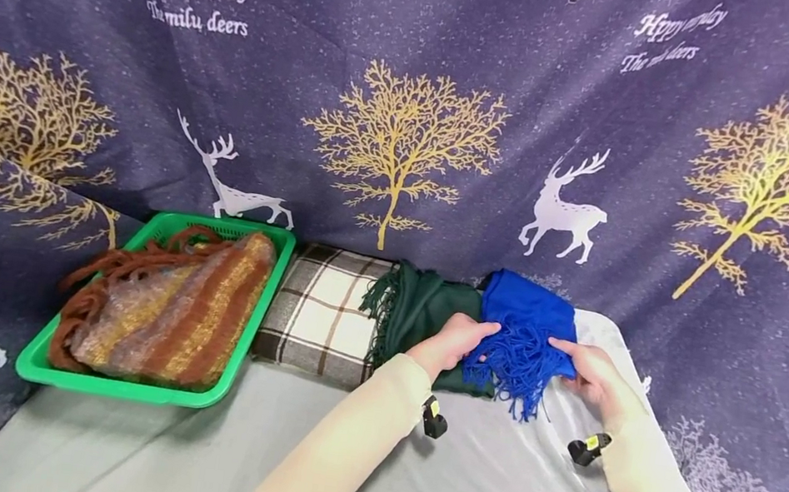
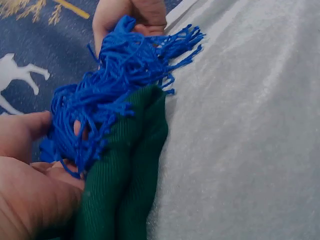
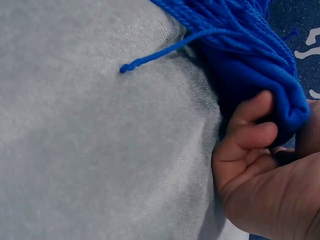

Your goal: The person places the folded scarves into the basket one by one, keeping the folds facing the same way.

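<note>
A folded blue scarf with a thick knotted fringe lies at the right end of the table, its fringe hanging toward the person. My left hand pinches its left side, thumb on top at the fringe. On the opposite edge, my right hand grips the folded cloth, with fingers curled under it in the right wrist view. A dark green fringed scarf lies just left of the blue one, and part of it passes below my left hand. In the left wrist view its ribbed fold runs beside the blue fringe.
Left of the green scarf sits a folded brown-and-white plaid cloth. A green plastic basket at the far left holds a striped brown and yellow knitted piece. A printed curtain hangs behind the pale table covering.
</note>
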The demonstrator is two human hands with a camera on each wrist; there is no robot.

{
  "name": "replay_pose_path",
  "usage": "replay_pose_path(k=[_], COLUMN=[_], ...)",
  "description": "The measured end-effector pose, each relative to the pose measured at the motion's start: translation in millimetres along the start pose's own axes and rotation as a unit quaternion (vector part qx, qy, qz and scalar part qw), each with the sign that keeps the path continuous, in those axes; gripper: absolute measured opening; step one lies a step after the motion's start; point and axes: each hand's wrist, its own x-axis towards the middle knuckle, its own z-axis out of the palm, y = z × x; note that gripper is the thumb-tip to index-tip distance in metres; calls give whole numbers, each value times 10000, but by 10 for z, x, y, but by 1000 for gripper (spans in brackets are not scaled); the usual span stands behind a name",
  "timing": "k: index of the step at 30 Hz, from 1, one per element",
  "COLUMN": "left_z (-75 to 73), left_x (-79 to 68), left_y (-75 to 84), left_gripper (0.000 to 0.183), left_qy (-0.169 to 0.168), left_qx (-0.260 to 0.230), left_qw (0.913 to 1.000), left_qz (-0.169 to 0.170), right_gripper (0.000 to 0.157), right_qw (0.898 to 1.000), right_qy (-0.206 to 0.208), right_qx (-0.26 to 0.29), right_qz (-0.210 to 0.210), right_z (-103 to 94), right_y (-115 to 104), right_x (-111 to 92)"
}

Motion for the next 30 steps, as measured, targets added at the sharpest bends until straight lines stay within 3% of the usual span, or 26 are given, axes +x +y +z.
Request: replay_pose_path(k=[4,9,13,17,22,30], left_z=[31,-9,-17,10,49,84], left_x=[-12,-12,-6,2,-15,-78], left_y=[1,-2,-13,-32,-22,39], left_gripper=[30,46,46,42,54,54], left_qy=[228,351,533,528,488,330], left_qx=[468,528,480,534,490,333], left_qw=[9986,9980,9973,9968,9972,9989], left_qz=[-2,38,167,270,295,72], right_gripper=[30,28,26,25,23,30], right_qw=[9999,9995,9988,9992,9987,9981], right_qy=[-33,-202,-298,-178,-72,-148], right_qx=[-10,220,360,340,454,483], right_qz=[-120,-113,-118,-117,-208,-366], right_z=[18,66,99,90,49,-39], right_y=[5,-7,-20,-16,-8,47], right_x=[-1,22,27,3,-62,-120])
